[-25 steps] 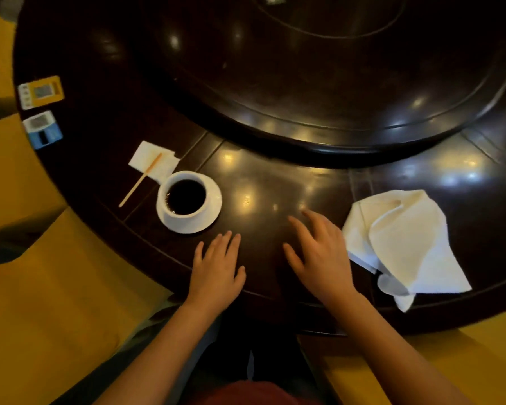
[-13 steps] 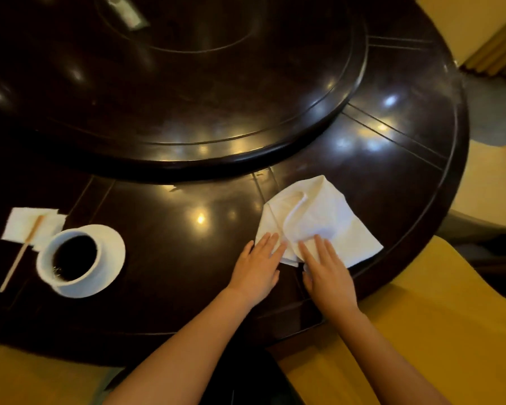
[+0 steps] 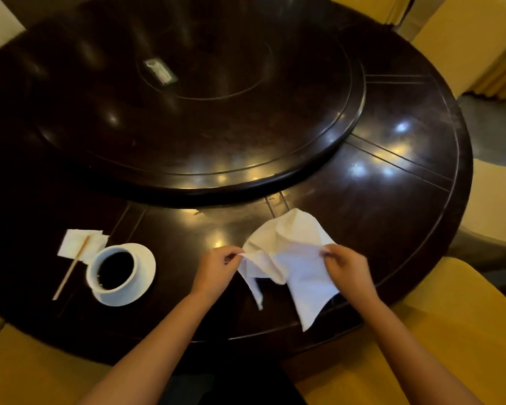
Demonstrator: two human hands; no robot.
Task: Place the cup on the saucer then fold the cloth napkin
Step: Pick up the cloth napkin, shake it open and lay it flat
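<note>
Head view: the left hand (image 3: 214,268) and right hand (image 3: 348,268) each pinch an edge of the white napkin (image 3: 292,258) between thumb and fingers, holding it crumpled above the near edge of the dark tabletop (image 3: 392,200). To the left, the cup (image 3: 113,270) of dark liquid sits on the saucer (image 3: 143,276).

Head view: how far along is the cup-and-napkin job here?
Done: the white cup of dark coffee sits on its white saucer. In hand: left hand and right hand each pinch the crumpled white cloth napkin, lifting it. Left: folding it.
</note>
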